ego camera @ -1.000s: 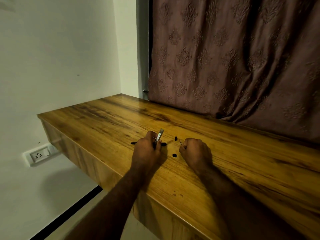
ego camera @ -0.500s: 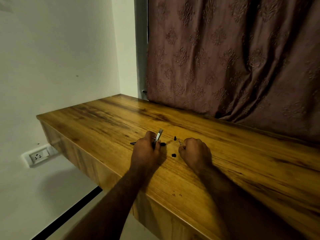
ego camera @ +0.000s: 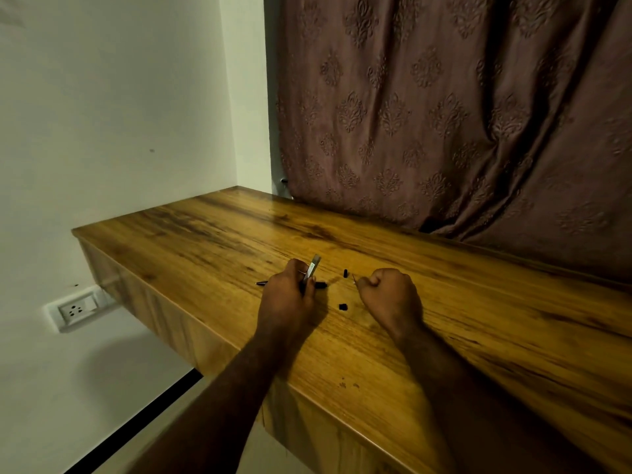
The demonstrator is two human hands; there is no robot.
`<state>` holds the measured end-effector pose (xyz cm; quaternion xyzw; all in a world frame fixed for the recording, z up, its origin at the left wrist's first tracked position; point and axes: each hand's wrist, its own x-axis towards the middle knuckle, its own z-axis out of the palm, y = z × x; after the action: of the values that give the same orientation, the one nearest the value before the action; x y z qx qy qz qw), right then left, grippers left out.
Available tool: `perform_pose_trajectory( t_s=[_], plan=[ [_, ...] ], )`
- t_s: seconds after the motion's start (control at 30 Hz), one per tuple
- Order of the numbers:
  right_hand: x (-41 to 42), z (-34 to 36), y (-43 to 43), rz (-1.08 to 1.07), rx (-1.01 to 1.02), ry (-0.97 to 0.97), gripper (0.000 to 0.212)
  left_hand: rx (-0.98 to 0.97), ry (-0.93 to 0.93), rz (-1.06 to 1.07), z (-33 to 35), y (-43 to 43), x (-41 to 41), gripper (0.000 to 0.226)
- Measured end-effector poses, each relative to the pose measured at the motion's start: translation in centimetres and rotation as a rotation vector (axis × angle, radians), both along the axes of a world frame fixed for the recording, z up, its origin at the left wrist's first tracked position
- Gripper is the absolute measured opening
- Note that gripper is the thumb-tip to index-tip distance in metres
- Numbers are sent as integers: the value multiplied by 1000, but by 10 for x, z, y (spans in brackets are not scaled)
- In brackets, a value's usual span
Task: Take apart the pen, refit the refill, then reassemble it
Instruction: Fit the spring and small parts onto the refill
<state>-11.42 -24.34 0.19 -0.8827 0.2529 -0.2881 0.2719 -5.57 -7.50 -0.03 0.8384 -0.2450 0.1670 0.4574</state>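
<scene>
My left hand (ego camera: pixel 289 295) is closed around a silver pen barrel (ego camera: pixel 313 266) that sticks up and away from the fist. A thin dark refill (ego camera: pixel 263 283) lies on the wooden table (ego camera: pixel 478 319), mostly hidden behind that hand, with its black end (ego camera: pixel 320 285) showing on the right. Two small black pen parts rest between my hands, one farther (ego camera: pixel 345 273) and one nearer (ego camera: pixel 343 306). My right hand (ego camera: pixel 390 299) is a fist pinching a tiny thin piece (ego camera: pixel 354 278), possibly a spring; what it is I cannot tell.
A patterned brown curtain (ego camera: pixel 461 114) hangs behind the table. A white wall with a socket (ego camera: pixel 77 311) is at the left. The table's front edge (ego camera: pixel 307 395) runs diagonally beneath my forearms, with floor below it.
Both hands have stayed in place with the same grips. Only the camera view has shifted slightly.
</scene>
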Motion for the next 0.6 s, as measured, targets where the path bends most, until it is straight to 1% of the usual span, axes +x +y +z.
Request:
perform_pose_trajectory(
  t_s=[0.07,0.13,0.2,0.27,0.33,0.43,0.53,0.6],
  plan=[
    [-2,2,-5,7,102,-161,41,3,1,-5,1,0,0,8],
    [-6,3,-7,47,141,-293,45,-11,-14,-6,1,1,-2,6],
    [-10,5,-5,117,129,-340,49,-29,-7,-8,1,1,-3,8],
    [-13,4,0,206,104,-326,52,-48,22,-14,0,1,-5,6],
    [-14,3,5,276,71,-278,49,-61,44,-16,0,1,-7,7],
    [-14,2,8,331,52,-185,31,-52,57,-15,0,2,-7,6],
    [-14,2,8,363,88,-120,14,-34,52,-8,-1,3,-8,5],
    [-13,3,7,377,77,-16,1,-30,53,-5,-1,3,-9,5]
  ],
)
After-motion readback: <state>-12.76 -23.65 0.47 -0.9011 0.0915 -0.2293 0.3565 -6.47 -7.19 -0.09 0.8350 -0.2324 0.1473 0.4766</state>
